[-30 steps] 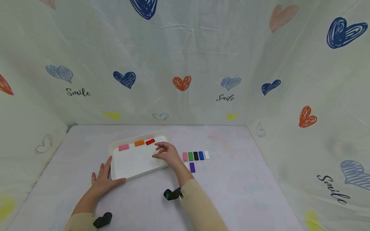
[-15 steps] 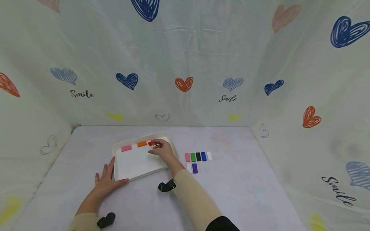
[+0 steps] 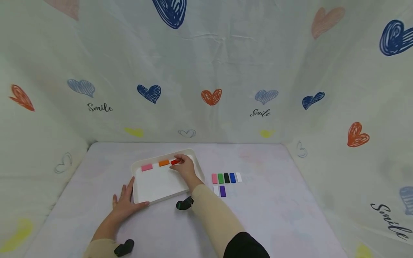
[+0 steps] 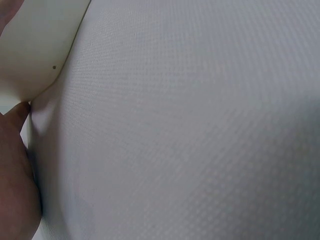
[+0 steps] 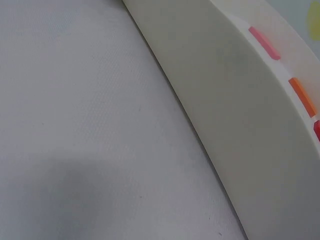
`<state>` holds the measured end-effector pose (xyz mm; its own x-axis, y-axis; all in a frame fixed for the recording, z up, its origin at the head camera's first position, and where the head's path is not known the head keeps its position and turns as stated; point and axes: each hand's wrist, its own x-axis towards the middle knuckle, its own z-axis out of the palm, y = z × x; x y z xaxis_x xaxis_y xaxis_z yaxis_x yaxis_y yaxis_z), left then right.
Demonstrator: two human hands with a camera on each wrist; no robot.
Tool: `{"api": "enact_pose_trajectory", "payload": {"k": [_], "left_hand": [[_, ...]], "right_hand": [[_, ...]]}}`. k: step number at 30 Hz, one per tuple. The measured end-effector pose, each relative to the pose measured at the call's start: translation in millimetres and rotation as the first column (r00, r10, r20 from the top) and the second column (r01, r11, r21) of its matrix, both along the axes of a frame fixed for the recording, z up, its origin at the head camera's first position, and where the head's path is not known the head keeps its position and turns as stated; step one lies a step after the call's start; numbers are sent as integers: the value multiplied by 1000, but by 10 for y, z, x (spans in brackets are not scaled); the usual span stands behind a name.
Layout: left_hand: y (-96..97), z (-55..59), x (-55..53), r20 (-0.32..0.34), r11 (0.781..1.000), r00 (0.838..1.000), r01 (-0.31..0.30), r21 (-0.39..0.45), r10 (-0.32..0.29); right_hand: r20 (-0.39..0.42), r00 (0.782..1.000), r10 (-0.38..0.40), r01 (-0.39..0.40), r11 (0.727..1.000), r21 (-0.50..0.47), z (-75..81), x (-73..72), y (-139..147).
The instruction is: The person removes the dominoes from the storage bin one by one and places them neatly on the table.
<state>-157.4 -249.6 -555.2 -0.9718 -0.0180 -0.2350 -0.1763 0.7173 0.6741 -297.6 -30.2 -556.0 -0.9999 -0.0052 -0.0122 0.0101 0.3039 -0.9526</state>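
A white rectangular tray (image 3: 158,184) lies at a slant on the table. My left hand (image 3: 124,207) has its fingers spread around the tray's near left corner, thumb along the front edge and a finger at the left side. My right hand (image 3: 187,170) reaches over the tray and pinches a small red block (image 3: 174,162) between thumb and fingers near the back wall. Left of it, along that wall, lie an orange block (image 3: 164,163) and a pink block (image 3: 146,167). The right wrist view catches only the tray's outer wall (image 5: 215,95) and the blocks' ends, without the hand.
Right of the tray, a row of small blocks lies on the table: pink (image 3: 214,178), green (image 3: 221,178), black (image 3: 227,178), blue (image 3: 232,177) and white (image 3: 238,177). In front of them sit another white block (image 3: 216,190) and a purple block (image 3: 222,191).
My right hand has moved left and back from beside the red block onto it, and its fingers have closed in. The left hand keeps its place at the tray corner. The head view has shifted slightly.
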Motion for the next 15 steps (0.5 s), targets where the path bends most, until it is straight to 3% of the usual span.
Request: {"api": "enact_pose_trajectory", "payload": {"k": [5, 15], "left_hand": [[14, -22, 12, 0, 1000, 1000, -7, 8, 7], [26, 27, 9, -1, 1000, 1000, -19, 8, 19]], "right_hand": [[21, 999, 24, -26, 992, 124, -75, -43, 43], [15, 991, 134, -134, 967, 217, -144, -106, 62]]}}
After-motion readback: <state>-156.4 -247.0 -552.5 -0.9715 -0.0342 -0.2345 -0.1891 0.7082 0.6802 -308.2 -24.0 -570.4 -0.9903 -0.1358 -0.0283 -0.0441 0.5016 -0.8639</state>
